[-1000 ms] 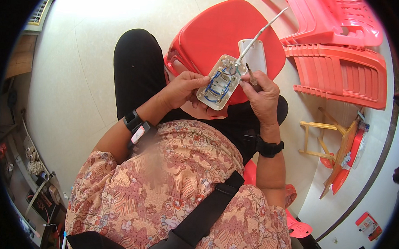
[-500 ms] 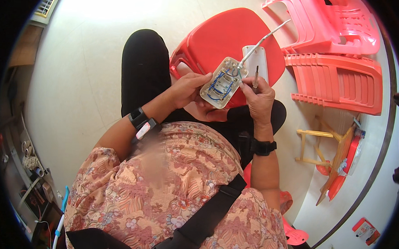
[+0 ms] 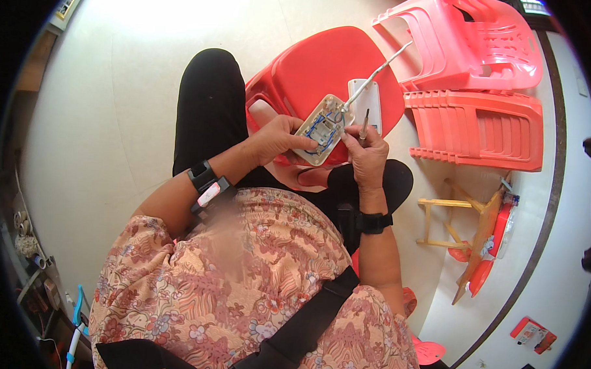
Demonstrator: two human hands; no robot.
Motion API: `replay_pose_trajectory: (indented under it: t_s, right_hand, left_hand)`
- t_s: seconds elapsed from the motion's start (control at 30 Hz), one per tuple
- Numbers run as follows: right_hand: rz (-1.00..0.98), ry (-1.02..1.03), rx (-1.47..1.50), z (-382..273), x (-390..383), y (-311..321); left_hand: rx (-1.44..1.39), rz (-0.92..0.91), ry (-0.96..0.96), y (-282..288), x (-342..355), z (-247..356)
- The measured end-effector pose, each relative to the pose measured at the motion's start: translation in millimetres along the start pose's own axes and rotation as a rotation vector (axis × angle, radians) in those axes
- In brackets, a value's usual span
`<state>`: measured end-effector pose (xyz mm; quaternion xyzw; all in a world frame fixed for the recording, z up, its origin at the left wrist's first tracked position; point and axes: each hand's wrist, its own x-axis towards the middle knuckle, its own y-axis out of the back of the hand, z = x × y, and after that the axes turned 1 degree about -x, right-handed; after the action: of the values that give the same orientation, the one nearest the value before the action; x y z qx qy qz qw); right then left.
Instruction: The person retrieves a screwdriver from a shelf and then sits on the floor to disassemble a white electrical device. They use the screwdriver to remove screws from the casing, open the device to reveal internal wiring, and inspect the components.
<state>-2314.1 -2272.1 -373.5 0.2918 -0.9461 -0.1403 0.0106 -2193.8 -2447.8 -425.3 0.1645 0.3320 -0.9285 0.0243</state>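
Observation:
My left hand (image 3: 275, 142) grips an opened white power strip (image 3: 324, 135) by its left and lower edge, the thumb pressed across its inside. Blue wires and metal contacts show in the exposed housing. A thick white cable (image 3: 381, 68) enters its top end. My right hand (image 3: 369, 162) is closed around a small screwdriver (image 3: 364, 127), whose tip points up and away from the strip. Its thumb and forefinger reach the strip's right edge near the cable entry; whether they pinch a wire is too small to tell. Behind the strip, a white cover (image 3: 372, 101) lies on a red plastic stool (image 3: 306, 64).
Stacked pink-red plastic stools (image 3: 480, 129) and a pink plastic chair (image 3: 473, 47) stand at the right. Below them, a wooden folding stool (image 3: 479, 223) lies by the wall. My black-trousered leg (image 3: 210, 110) is left of the red stool. Assorted items crowd the lower left rim.
My left thumb has moved from the strip's upper left edge onto its wired inside. The power strip is tilted slightly differently. The whole view has shifted a little.

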Motion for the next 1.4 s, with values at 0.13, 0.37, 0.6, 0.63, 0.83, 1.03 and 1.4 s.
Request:
replay_pose_trajectory:
  t_s: [0.13, 0.37, 0.6, 0.63, 0.83, 1.03, 1.4]
  right_hand:
    - [0.016, -0.125, -0.008, -1.9, -5.2, -0.3]
    - [-0.084, 0.053, -0.065, -7.4, -9.7, -0.9]
    - [-0.160, 0.135, -0.059, -20.3, -10.0, 2.1]
    - [-0.156, 0.135, -0.055, -22.6, -9.9, 1.2]
    - [-0.177, 0.145, -0.038, -28.6, -8.6, 1.1]
    - [-0.164, 0.140, -0.039, -34.0, -7.2, 0.4]
    - [-0.187, 0.069, -0.020, -36.4, -3.7, 3.5]
  left_hand:
    - [0.071, -0.008, -0.018, -0.7, -1.9, 0.9]
    - [0.121, 0.003, 0.019, -0.1, -15.6, 6.5]
    - [0.085, -0.008, 0.017, -5.5, -23.0, 15.5]
    - [0.080, -0.010, 0.017, -6.2, -24.5, 17.5]
    - [0.057, -0.011, 0.028, -5.2, -27.3, 20.5]
    - [0.005, -0.021, 0.030, -2.2, -26.2, 18.9]
    - [-0.020, -0.069, 0.023, 5.8, -21.6, 13.0]
